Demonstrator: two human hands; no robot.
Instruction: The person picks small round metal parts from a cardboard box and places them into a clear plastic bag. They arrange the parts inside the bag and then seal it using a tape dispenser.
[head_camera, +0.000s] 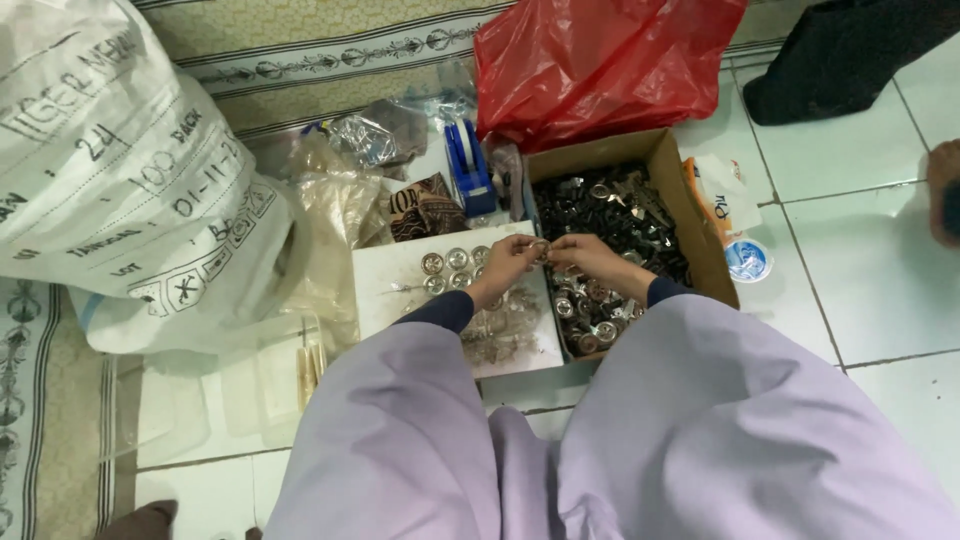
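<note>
Metal part (541, 247) half hidden between both hands' fingers (520, 250).

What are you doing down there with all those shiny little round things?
A person sits on the tiled floor. Both hands, the left hand and the right hand, pinch a small metal piece together over a cardboard box full of metal parts. Round silver caps lie in rows on a white board.

Home floor used as a small assembly spot, white tiled floor (860, 260), patterned rug (300, 60), cardboard box (700, 250) of metal parts, sacks beside.
</note>
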